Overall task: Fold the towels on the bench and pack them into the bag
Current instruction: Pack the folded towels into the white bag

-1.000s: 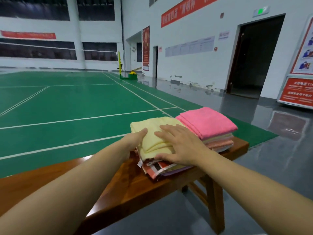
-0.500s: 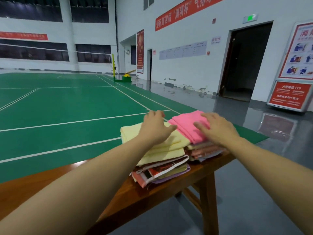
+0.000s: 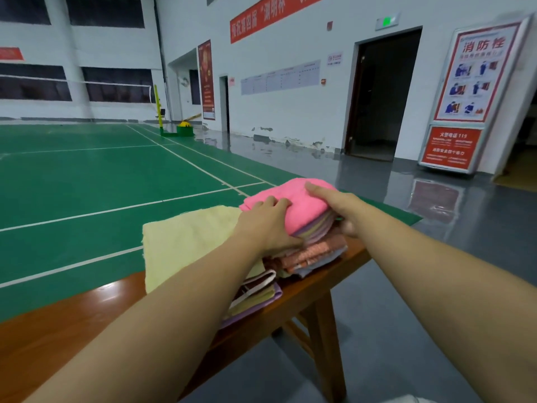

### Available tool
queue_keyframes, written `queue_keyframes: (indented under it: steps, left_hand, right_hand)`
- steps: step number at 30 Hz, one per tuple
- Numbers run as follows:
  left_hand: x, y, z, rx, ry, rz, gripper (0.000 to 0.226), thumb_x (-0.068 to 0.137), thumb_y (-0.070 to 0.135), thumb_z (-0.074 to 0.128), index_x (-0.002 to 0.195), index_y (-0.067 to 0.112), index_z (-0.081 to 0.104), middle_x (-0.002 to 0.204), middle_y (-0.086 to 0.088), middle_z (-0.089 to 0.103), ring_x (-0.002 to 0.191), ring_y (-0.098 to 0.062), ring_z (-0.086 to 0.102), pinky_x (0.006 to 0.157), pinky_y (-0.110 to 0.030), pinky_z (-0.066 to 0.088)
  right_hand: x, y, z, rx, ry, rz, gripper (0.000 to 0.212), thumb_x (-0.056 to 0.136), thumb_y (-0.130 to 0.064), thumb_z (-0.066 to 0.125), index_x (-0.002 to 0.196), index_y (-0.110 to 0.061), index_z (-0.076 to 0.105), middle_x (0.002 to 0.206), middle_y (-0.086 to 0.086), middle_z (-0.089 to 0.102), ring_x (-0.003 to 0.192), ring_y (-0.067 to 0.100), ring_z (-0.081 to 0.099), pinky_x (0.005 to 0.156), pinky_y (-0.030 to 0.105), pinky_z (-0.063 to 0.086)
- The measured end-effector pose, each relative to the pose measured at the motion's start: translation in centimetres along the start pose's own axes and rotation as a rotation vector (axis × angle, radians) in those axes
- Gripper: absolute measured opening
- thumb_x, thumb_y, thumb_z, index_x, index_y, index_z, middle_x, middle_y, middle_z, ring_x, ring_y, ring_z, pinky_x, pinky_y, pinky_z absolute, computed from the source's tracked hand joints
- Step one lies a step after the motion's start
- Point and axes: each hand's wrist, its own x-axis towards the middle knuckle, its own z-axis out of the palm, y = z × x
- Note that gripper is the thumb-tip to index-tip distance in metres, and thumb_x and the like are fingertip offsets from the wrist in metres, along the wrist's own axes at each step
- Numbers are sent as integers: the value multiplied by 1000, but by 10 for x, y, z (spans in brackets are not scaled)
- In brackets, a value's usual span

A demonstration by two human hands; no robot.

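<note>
Two hands, left hand (image 3: 268, 225) and right hand (image 3: 338, 209), grip the pink-topped towel stack (image 3: 305, 225) at the table's (image 3: 72, 324) far end (bag unseen); lifting it together likely comes next.

This is an indoor sports hall, set up for badminton. A green court floor (image 3: 96, 181) with white boundary lines fills the left side, and a net (image 3: 75, 81) stretches to a yellow post (image 3: 157, 107) on a green base. High white walls carry a long red banner (image 3: 270, 17) with Chinese lettering, a red poster (image 3: 206, 80) and a green exit sign (image 3: 387, 21) above a dark doorway (image 3: 380, 94). A red-framed fire safety board (image 3: 467, 97) leans against the wall. A wooden bench (image 3: 58, 330) stands at courtside on glossy grey flooring.
</note>
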Motion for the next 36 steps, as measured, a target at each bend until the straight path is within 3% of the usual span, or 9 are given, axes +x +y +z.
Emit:
queue_keyframes:
  steps: [4,12,18,22,24,28,31,33,36]
  left_hand:
    - [-8,-5,0,-66,12,-39,107,65,88,63,153,37,28,151,0,40,132,-28,44,97,-48,46]
    - [-2,15,-26,-707,69,-300,97,79,87,47,152,24,39,155,-12,33,144,-32,31,120,-51,25]
    - [27,58,-59,-1483,99,-687,150,23,99,69,146,21,36,140,-14,52,120,-39,60,96,-57,53]
    - [19,93,-68,-1986,-361,-479,98,64,82,71,125,5,68,106,-16,73,87,-32,73,78,-44,61]
    - [11,121,-60,-2207,-537,-361,91,71,85,63,110,3,74,105,-18,68,91,-33,67,80,-47,55]
    - [-4,191,-18,-2496,-391,-303,94,80,88,42,124,10,71,125,-22,67,128,-42,54,98,-62,47]
    - [-14,225,13,-2626,-338,-281,95,79,89,41,141,18,59,140,-19,59,127,-40,58,97,-53,54]
    - [-15,235,33,-2602,-384,-291,92,80,88,41,141,21,58,139,-16,61,120,-39,63,89,-53,57]
    - [-24,250,64,-2414,-566,-304,84,85,79,48,141,16,58,136,-15,63,126,-35,60,110,-60,41]
  right_hand:
    - [-5,-16,13,114,-105,120,82,66,-45,92,123,1,54,113,20,68,102,36,67,98,52,54]
    - [-30,-17,5,282,80,-124,76,61,-23,97,120,5,57,98,16,72,78,32,74,63,40,62]
    - [-60,-67,-31,513,102,-267,74,59,-19,97,118,6,60,101,17,74,84,31,74,65,44,63]
    - [-84,-85,-83,612,145,-305,80,56,-24,96,122,3,57,108,17,72,86,28,72,56,33,59]
    - [-95,-86,-104,626,154,-316,92,48,-27,95,126,2,56,112,18,70,93,31,71,60,36,60]
    - [-109,-69,-144,631,208,-311,97,47,-28,98,128,0,53,114,19,69,95,32,71,59,37,60]
    - [-114,-29,-182,554,300,-288,87,54,-30,96,126,-3,55,112,15,71,95,29,71,64,39,62]
    - [-117,12,-214,486,416,-269,69,61,-28,95,115,-4,60,108,13,72,96,28,71,74,45,63]
    - [-127,90,-254,411,564,-226,61,58,-33,96,106,-7,67,105,10,75,89,24,72,75,42,61]
